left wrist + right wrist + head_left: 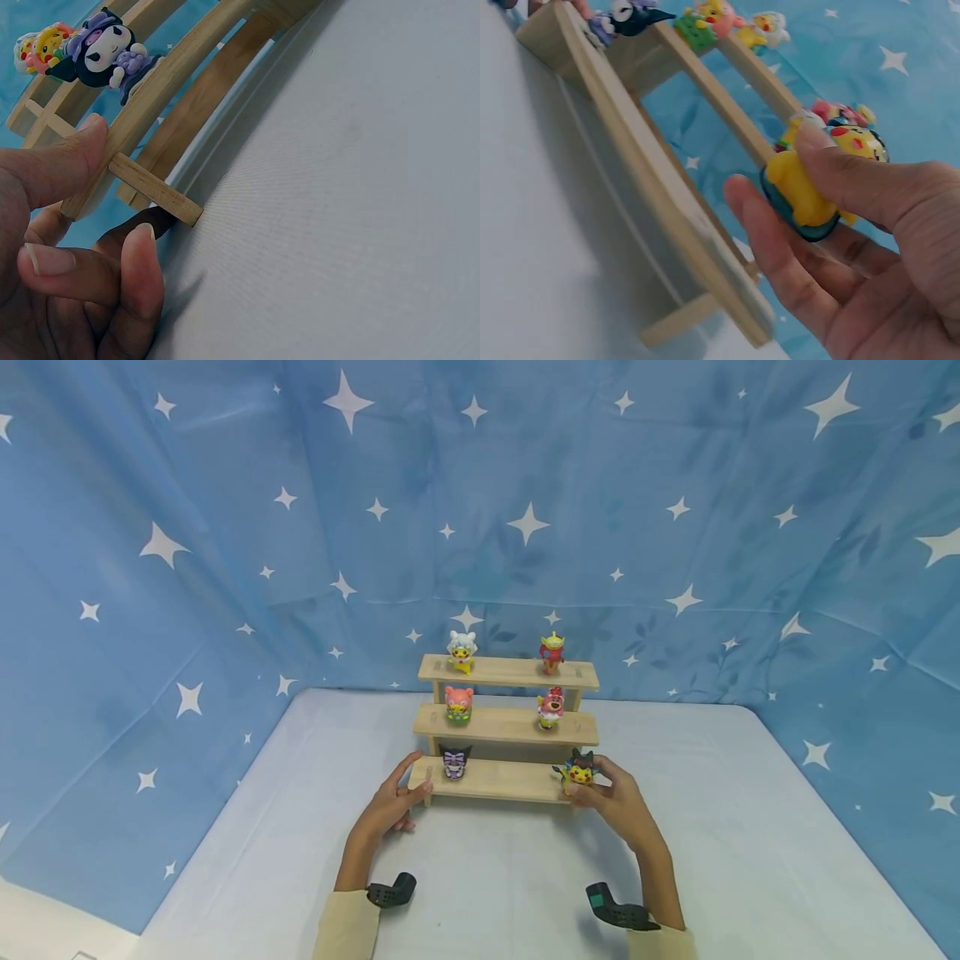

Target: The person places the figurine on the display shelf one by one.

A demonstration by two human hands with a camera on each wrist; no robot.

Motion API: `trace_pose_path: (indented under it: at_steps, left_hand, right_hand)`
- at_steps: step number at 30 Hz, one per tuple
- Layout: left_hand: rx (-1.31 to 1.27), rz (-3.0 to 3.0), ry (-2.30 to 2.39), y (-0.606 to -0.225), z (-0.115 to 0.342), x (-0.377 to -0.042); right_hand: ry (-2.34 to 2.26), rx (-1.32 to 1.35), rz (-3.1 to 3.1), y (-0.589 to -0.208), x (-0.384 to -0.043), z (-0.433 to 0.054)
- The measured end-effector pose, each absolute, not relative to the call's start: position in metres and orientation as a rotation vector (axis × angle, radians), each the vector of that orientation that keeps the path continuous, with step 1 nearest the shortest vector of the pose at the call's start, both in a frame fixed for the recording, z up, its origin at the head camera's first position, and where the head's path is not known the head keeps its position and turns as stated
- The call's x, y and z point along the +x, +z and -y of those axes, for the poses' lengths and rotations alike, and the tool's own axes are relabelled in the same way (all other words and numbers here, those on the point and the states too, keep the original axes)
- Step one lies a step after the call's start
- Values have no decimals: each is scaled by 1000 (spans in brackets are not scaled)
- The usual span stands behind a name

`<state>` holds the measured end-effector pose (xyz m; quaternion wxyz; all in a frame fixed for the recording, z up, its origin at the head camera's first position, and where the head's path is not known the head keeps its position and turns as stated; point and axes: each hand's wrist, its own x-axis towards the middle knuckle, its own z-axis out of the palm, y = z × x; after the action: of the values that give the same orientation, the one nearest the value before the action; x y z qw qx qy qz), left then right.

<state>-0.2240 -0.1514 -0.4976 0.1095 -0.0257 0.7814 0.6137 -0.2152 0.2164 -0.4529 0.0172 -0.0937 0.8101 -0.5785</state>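
A three-tier wooden display stand stands on the white table, seen in the head view. My left hand grips the left end of its lowest shelf, thumb at the front edge. In my right hand, thumb and fingers pinch a yellow figurine with a dark hat and blue-green trim. The right wrist view shows this figurine held off the shelf, near the lowest tier's right end. A black-and-purple figurine sits on that same tier, close to my left hand.
On the middle tier are a pink-hooded figurine and a pink bear figurine. The top tier bears a white-hooded figurine and a red-suited one. Behind the table hangs a blue curtain with white stars.
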Motion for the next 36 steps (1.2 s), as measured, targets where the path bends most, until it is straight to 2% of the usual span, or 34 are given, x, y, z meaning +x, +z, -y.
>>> trace_pose_path:
  at_steps: [8, 15, 36]
  left_hand:
    - [4, -2284, 1809, -469, 150, -211]
    - [-32, -2340, 1800, -499, 153, -227]
    - [-54, -2292, 1820, -501, 153, -226]
  right_hand:
    - [-1790, -271, -2727, -462, -223, -199]
    - [-1698, -219, -2845, -466, -227, -187]
    - [-1632, -296, -3040, -478, -230, -173]
